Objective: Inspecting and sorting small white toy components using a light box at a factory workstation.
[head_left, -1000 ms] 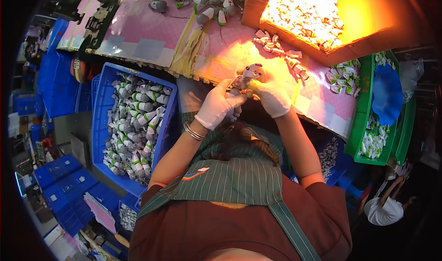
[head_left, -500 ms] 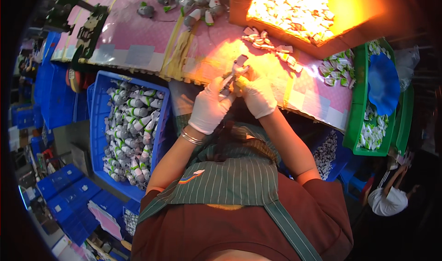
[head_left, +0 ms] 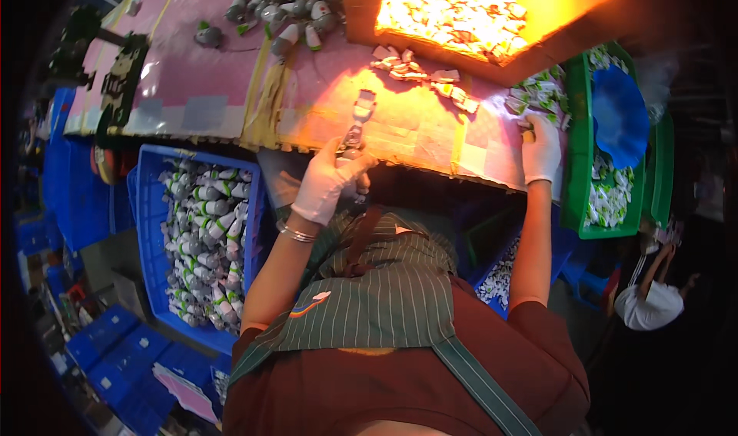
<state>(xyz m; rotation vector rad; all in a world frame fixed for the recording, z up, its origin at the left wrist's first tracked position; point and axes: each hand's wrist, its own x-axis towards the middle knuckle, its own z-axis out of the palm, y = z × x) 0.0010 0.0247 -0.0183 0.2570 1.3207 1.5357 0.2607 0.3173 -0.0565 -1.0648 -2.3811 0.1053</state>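
Note:
My left hand (head_left: 327, 181), in a white glove, is closed around the grey lower end of a small plastic part (head_left: 356, 124). The part stands up from my fingers, with a pale flat piece at its top. My right hand (head_left: 541, 153), also gloved, is away to the right over the table edge. Its fingers are curled together at the near side of a pile of white-and-green plastic pieces (head_left: 538, 94). Whatever lies between those fingertips is too small to make out. Between my hands and the box lie several loose white pieces (head_left: 400, 63).
A brightly lit cardboard box (head_left: 461, 55) of small pieces stands at the back. Grey-and-white parts (head_left: 288, 13) lie heaped at the far left. A blue crate (head_left: 147, 236) of similar parts is left of me; a green crate (head_left: 575, 182) holding a blue dish (head_left: 619, 117) is at right.
My hands were together around the part in front of me. The right has let go and moved right to the white-and-green pile; the left still holds the part. The whole view has shifted slightly.

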